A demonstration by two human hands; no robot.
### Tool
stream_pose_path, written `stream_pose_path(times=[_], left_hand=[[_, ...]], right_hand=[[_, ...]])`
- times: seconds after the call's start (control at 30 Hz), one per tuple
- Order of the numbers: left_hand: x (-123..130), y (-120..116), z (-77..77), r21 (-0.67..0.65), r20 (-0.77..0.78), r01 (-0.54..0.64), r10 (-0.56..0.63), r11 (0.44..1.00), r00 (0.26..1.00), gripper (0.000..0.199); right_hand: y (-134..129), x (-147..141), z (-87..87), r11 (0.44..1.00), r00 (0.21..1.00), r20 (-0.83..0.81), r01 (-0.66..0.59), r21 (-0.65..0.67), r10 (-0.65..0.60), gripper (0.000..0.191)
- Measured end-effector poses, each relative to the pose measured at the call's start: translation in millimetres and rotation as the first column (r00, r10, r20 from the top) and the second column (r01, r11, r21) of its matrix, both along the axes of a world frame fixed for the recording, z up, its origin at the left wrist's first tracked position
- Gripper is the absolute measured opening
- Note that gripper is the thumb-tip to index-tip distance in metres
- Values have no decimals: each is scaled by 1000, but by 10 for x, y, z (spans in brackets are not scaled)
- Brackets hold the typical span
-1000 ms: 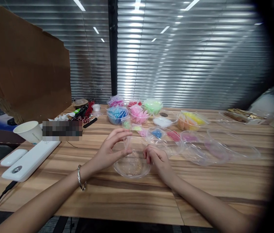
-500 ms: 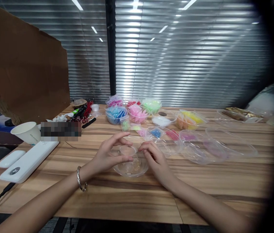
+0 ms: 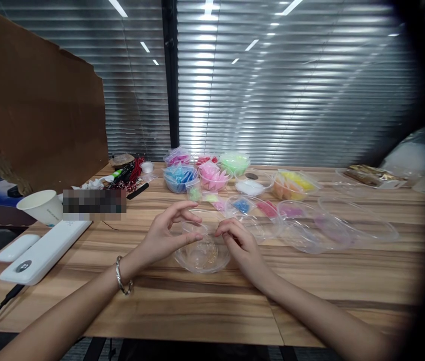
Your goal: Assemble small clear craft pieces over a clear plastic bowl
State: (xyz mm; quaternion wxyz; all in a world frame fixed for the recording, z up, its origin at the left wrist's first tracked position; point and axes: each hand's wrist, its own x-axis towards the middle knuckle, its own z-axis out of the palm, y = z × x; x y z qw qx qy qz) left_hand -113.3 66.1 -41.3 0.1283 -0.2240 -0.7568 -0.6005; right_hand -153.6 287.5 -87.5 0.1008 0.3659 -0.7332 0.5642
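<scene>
Clear cup (image 3: 194,228) seems to be over the bowl (image 3: 186,261), pinched by our left hand (image 3: 162,231); our right hand (image 3: 243,246) has curled fingers, we cannot tell on what. With too light a grip, the cup could slip down.

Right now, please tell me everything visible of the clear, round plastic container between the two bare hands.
This clear, round container looks like thin plastic. It rests on the brown wood-grain table, whose pattern shows through it; its curved near edge is unobstructed. Golden glints appear within, perhaps contents or reflections. The left hand is over its far left part and the right hand beside its right edge; I cannot tell whether either touches it.
</scene>
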Motion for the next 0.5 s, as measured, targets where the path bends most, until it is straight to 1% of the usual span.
stream_pose_path(times=[0.17, 0.3, 0.4, 0.43, 0.5], left_hand=[[-34, -27, -23, 3, -14, -18, 18, 1000, 1000, 60], [-66, -3, -84, 49, 60, -48, 45, 998, 997, 56], [-67, 33, -105, 98, 116, -58, 46, 993, 992, 52], [-62, 42, -105, 102, 117, -63, 51, 993, 992, 51], [-46, 55, -99, 91, 108, -68, 58, 993, 992, 49]], right_hand=[[17, -14, -19, 1000, 1000, 1, -4, -5, 4, 23], [33, 10, 5, 999, 999, -35, 22, 30, -21, 23], [58, 75, 85, 987, 987, -128, 114, 115, -99, 20], [70, 104, 120, 972, 974, -184, 165, 166, -134, 18], [100, 161, 189, 915, 921, -338, 293, 279, -192, 15]])
